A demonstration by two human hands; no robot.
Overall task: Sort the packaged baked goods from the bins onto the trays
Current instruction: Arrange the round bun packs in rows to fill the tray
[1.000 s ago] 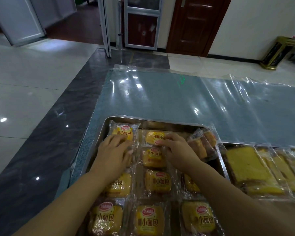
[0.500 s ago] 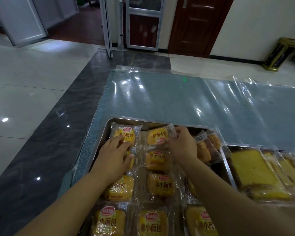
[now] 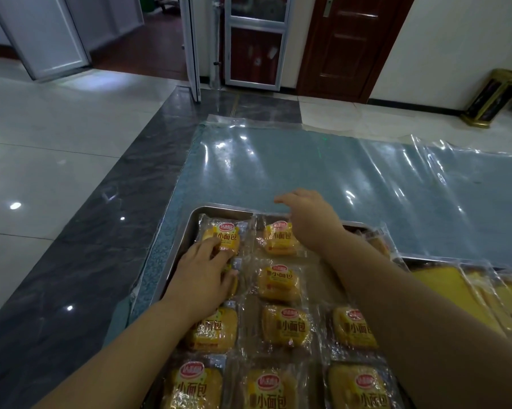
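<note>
A metal tray (image 3: 172, 261) holds several small yellow bread packs in rows. My left hand (image 3: 203, 277) lies flat on the packs in the tray's left column, its fingertips touching the far-left pack (image 3: 223, 234). My right hand (image 3: 310, 219) hovers with relaxed fingers above the tray's far edge, just right of the pack in the far middle (image 3: 278, 237), and holds nothing. My right forearm hides much of the tray's right column.
A second tray (image 3: 408, 258) with larger yellow cake slices in wrappers (image 3: 455, 290) stands at the right. Both trays sit on a table under clear plastic sheeting (image 3: 307, 166). Shiny tiled floor lies to the left; doors stand at the back.
My right hand has let go of the far middle pack, which now lies in the tray, and has lifted away. My left hand stays pressed on the left column.
</note>
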